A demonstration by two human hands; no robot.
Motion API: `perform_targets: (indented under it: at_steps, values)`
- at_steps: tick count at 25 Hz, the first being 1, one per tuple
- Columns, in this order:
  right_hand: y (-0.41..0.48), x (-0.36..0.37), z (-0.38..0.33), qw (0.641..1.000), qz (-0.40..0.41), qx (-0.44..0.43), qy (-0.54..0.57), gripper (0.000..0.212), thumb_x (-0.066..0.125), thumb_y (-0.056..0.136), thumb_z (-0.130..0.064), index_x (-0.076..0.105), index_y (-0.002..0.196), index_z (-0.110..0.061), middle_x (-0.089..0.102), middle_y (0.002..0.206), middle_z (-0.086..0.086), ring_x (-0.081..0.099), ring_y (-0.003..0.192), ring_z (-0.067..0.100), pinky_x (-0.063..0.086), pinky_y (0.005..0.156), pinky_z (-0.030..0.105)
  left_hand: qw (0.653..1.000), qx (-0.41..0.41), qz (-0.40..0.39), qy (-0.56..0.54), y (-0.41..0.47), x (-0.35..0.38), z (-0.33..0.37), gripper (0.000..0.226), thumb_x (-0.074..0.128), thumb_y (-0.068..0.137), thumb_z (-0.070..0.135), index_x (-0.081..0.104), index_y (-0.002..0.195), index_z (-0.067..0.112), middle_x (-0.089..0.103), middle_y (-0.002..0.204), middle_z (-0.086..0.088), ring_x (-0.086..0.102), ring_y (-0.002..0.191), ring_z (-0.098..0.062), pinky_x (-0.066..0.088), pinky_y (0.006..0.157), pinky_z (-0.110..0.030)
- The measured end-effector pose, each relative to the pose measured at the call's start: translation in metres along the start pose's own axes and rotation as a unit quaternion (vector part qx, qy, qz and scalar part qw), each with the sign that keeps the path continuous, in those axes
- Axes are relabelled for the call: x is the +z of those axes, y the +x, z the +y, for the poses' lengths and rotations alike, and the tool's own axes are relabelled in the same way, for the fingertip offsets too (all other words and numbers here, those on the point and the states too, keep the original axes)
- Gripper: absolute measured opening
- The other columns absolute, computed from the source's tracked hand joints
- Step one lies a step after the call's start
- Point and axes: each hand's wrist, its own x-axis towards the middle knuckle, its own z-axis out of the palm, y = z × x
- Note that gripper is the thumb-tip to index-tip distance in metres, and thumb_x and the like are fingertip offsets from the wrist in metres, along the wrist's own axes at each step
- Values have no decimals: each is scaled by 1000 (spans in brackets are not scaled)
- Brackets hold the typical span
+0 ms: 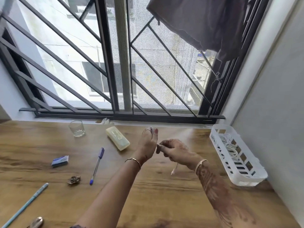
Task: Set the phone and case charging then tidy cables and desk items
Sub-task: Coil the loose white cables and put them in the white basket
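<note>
While the left hand (147,143) stands up with a thin white cable (174,169) looped round its fingers (152,131), the right hand (174,150) pinches that cable. Its loose end hangs above the brown wooden desk (156,191).

Bare forearms; thin gold bangle (133,160) behind the left hand (147,145), second gold bangle (201,162) behind the henna-patterned right hand (174,151).

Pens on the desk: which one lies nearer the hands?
The blue-capped pen with the clear barrel; the pale teal pen lies farther left, near the picture's corner.
</note>
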Motion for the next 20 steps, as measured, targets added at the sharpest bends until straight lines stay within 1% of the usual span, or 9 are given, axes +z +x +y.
perform_targets:
  at_steps: [2,5,7,9,11,14,16,18,20]
  values:
    - [2,-7,-1,999,25,-32,-23,23,57,94,-27,70,78,-17,53,62,-8,44,56,3,36,53,10,999,10,-13,52,-7,-1,-1,37,34,99,40,48,75,16,53,71,-5,51,68,-26,46,72,-47]
    - [9,-17,4,993,108,-53,-23,23,64,89,-29,72,74,-13,65,64,3,48,54,16,36,55,15,996,-9,-86,4,-21,-5,14,49,29,102,39,59,72,13,49,58,0,45,49,-5,40,55,-18]
    - [11,-24,5,986,154,-60,-2,20,70,85,-27,72,74,-11,66,62,-5,50,52,2,37,52,11,991,-18,-122,-60,-26,-6,26,56,29,103,35,66,72,6,46,50,1,40,41,0,33,46,-11]
    - [11,-24,2,981,181,-69,30,18,74,81,-24,71,75,-8,62,59,-10,50,50,-6,38,51,8,977,-52,-143,-151,-27,-6,34,62,30,102,38,68,68,4,45,45,3,39,41,-4,34,45,-14]
    - [12,-22,3,978,187,-71,64,16,72,83,-22,70,78,-6,59,56,-11,48,45,-6,35,48,8,950,-98,-157,-250,-27,-5,38,61,33,101,42,67,61,10,40,44,3,34,39,-7,34,47,-20]
    - [16,-15,13,973,181,-51,130,18,65,88,-27,69,74,-17,52,55,-9,41,48,3,33,49,19,906,-159,-146,-365,-24,-7,40,55,34,100,38,59,63,6,28,35,7,24,30,-5,27,47,-22]
    - [18,-13,21,969,186,-27,160,20,63,90,-27,69,72,-20,52,61,-5,40,50,5,33,49,19,868,-201,-118,-438,-21,-11,41,50,35,100,38,54,65,8,26,32,9,26,28,-6,24,48,-22]
    - [18,-7,26,971,176,-10,159,18,62,91,-22,70,75,-22,55,66,-2,42,48,2,35,47,15,826,-226,-88,-509,-17,-14,38,45,36,99,38,51,66,10,27,31,9,32,28,-7,29,44,-18]
    - [16,6,25,982,161,2,96,12,60,93,-20,71,89,-21,59,67,-4,47,46,-3,40,49,12,787,-222,-65,-572,-13,-17,36,44,34,100,36,50,67,11,25,33,8,32,27,-7,36,43,-16]
